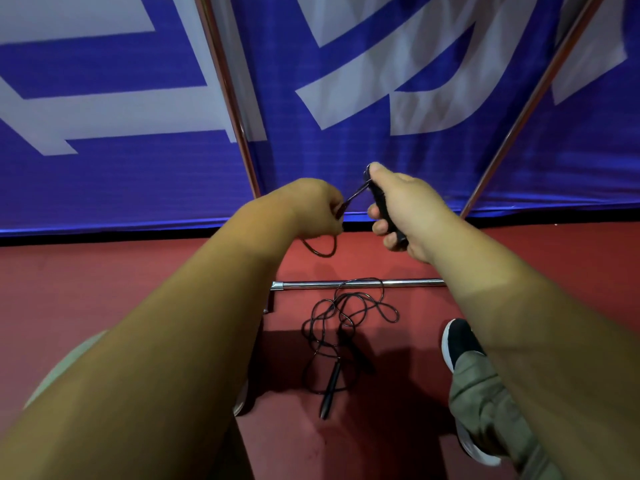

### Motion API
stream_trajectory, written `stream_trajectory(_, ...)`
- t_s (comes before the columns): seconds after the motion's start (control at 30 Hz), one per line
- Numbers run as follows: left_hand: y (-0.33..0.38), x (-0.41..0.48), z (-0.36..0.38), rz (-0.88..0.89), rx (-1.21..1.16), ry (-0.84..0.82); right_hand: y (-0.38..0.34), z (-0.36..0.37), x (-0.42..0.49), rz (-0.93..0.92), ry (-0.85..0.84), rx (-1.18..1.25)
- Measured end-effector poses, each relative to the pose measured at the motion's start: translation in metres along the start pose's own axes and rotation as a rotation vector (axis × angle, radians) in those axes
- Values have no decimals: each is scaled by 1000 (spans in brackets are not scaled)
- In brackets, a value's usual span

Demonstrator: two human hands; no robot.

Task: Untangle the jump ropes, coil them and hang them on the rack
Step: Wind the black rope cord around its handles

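Observation:
My right hand [405,209] grips a black jump-rope handle [382,206], held nearly upright in front of the blue banner. My left hand [313,209] pinches the thin black cord [356,195] that runs from the handle's top, and a small loop of cord [320,249] hangs below this hand. On the red floor lies a second black jump rope [346,317] in a tangled heap, one of its handles [330,389] pointing toward me. The rack's chrome base bar [408,283] lies flat on the floor behind the heap, and two slanted rack poles [228,88] [530,102] rise against the banner.
A blue and white banner [138,178] fills the background above the red floor [104,278]. My right foot in a black and white shoe [459,341] stands right of the tangled rope. Part of my left shoe [240,401] shows under my left forearm.

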State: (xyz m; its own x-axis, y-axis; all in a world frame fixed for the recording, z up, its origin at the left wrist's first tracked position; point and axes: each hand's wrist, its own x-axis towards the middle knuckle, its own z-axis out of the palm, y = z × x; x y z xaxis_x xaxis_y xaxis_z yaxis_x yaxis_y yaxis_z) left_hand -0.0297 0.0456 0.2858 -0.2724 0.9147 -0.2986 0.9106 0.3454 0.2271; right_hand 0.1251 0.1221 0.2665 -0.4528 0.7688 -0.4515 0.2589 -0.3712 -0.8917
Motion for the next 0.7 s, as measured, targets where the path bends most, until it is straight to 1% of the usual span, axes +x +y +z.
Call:
stream_trajectory(0.1,-5,3,5,-189,191,-101,-5,1,-3,-52,43,74)
stream_trajectory(0.13,-7,4,8,-248,208,-127,-5,2,-4,-66,47,93)
stream_trajectory(0.2,-12,10,11,-343,153,-108,-6,6,-6,-83,57,124)
stream_trajectory(0.27,-13,11,11,-373,99,-41,-8,6,-6,-83,66,136)
stream_trajectory(0.33,-12,11,9,-272,104,23,-10,2,-4,-71,75,154)
stream_trajectory(0.43,-14,12,4,-36,129,154,-13,-9,0,-50,99,176)
stream_trajectory(0.5,-15,11,-2,77,89,160,-13,-14,1,-49,107,182)
stream_trajectory(0.6,-7,2,-11,116,-61,37,-11,-16,1,-95,88,93)
stream_trajectory(0.7,-2,-8,-17,90,-327,-137,-9,-11,0,-161,75,-14)
